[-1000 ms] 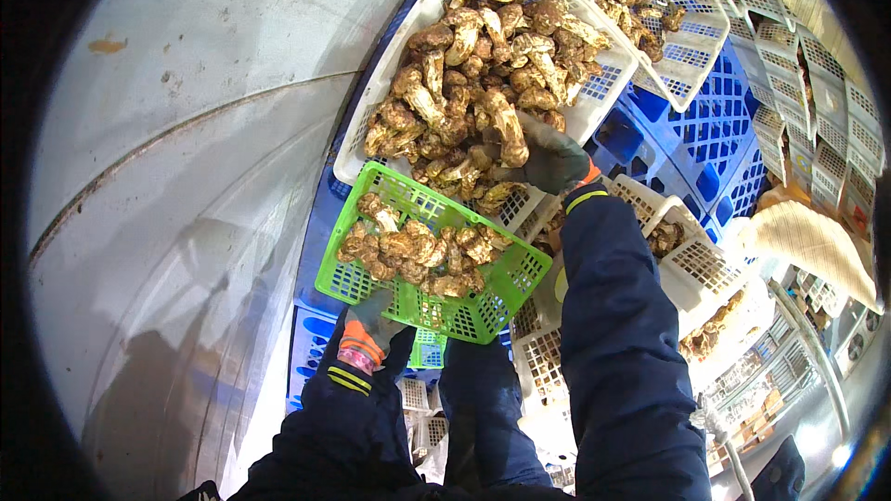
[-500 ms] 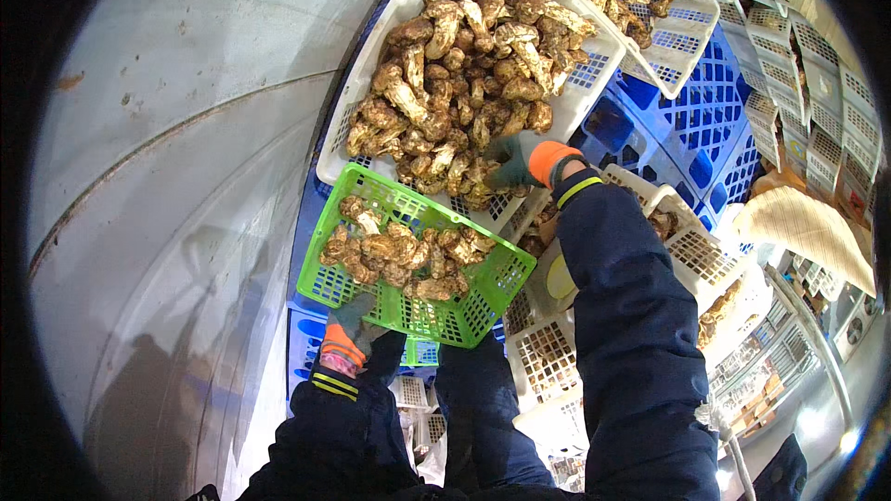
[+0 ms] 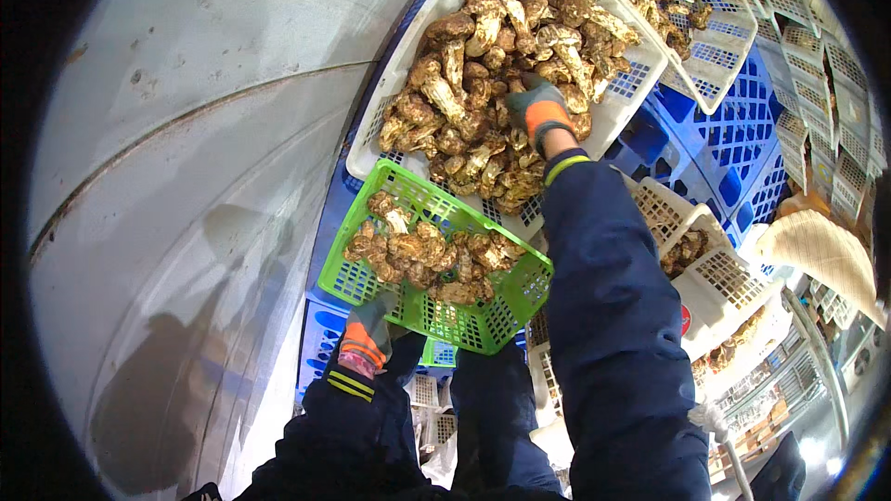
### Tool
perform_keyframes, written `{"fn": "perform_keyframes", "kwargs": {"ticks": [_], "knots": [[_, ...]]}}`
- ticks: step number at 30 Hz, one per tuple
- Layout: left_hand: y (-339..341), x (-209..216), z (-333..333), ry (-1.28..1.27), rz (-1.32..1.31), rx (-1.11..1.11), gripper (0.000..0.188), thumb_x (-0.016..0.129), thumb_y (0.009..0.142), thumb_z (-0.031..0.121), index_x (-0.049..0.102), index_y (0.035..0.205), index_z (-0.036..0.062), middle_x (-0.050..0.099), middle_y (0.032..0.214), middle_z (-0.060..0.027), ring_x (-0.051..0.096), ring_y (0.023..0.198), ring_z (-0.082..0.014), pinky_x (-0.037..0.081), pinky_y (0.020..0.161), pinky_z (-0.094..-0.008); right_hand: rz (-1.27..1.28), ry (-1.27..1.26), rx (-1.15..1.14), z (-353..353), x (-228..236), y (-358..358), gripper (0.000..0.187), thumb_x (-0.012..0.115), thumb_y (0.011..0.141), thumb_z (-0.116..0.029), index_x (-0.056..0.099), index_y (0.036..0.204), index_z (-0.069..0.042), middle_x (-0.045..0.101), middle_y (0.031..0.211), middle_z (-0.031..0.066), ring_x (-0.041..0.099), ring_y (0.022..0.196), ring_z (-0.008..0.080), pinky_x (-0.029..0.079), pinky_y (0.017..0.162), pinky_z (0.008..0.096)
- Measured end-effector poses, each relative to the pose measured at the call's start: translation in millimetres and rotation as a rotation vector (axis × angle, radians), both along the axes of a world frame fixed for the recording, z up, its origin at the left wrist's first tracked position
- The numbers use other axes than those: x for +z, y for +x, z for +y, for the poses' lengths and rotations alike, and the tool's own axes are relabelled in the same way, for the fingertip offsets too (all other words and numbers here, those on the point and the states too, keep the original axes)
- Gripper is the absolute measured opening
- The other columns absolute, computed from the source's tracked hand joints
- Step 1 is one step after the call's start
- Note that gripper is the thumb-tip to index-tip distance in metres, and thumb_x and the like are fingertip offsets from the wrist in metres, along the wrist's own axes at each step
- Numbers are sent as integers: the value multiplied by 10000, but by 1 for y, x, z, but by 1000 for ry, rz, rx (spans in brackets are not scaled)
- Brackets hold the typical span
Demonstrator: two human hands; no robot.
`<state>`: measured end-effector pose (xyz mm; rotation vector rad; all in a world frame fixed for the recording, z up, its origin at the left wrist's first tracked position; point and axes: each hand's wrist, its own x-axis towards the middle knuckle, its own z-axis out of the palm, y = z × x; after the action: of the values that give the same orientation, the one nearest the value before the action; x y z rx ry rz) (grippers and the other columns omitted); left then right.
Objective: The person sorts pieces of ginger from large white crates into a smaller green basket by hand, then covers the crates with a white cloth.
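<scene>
Mushrooms (image 3: 438, 88), whole w/ stems & dirt on, are in two spots within my reach: a big heap in the white crate (image 3: 626, 113) ahead of me, & a much smaller batch in the green basket (image 3: 512, 308) just below it. Re progress: I'd judge it's part-way, approx. a single uneven layer in the green basket vs. a deep pile left in the crate, so most of what I can see there is untouched. My R hand (image 3: 546, 111), gloved grey & orange, is down in the heap near the crate's R side; fingers bent into the pile, but the tips are hidden behind my knuckles, so can't tell if they're grasping a mushroom or just touching. My L hand (image 3: 369, 323), same glove type, is clenched on the near edge of the green basket, which sits tilted in front of my legs. Other containers: a 2nd white crate (image 3: 722, 37) up top R, also w/ mushrooms, heaped at its L end; a smaller white basket (image 3: 729, 280) R of my arm w/ brownish pcs inside, prob. mushrooms too, but partly blocked; more green mesh (image 3: 438, 353) shows under the green basket, contents n/a from here. Blue pallet (image 3: 738, 121) lies beside & under the crates.
</scene>
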<state>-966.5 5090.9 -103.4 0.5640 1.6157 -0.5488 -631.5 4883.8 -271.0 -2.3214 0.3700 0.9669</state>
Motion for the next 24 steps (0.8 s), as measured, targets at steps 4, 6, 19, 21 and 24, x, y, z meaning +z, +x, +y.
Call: {"fn": "perform_keyframes", "kwargs": {"ticks": [4,6,19,21,24], "knots": [[-11,-6,-1,-30,-273,-114,341,541,818,58,532,1143,-42,597,1087,-198,616,943,-323,541,790,-452,500,774,-505,-36,61,-3,558,570,809,-86,406,1340,-39,626,876,81,579,619,162,428,512,275],[-1,-7,-1,-116,-67,168,325,606,785,28,541,1102,14,625,1011,-152,642,877,-306,569,706,-467,637,1103,-553,-47,64,-9,517,594,800,-91,431,1287,-35,628,921,91,606,703,177,476,580,305],[25,15,-8,-66,-153,81,351,582,810,73,538,1142,-29,612,1083,-178,631,934,-304,548,782,-458,751,1221,-561,-10,133,-16,349,555,894,-313,586,1089,-26,659,844,66,597,639,104,397,495,203],[28,10,-10,-84,-169,104,356,584,807,74,537,1144,-30,612,1082,-178,630,930,-305,548,782,-459,707,1152,-286,-16,144,-14,320,564,888,-304,614,1039,-26,669,858,75,612,639,115,417,479,222],[21,3,-7,-93,-156,136,364,586,804,76,534,1148,-30,612,1080,-178,630,926,-305,547,782,-461,558,813,510,0,172,-30,325,626,844,-293,614,1027,-26,653,838,118,613,687,201,491,616,305]]}}
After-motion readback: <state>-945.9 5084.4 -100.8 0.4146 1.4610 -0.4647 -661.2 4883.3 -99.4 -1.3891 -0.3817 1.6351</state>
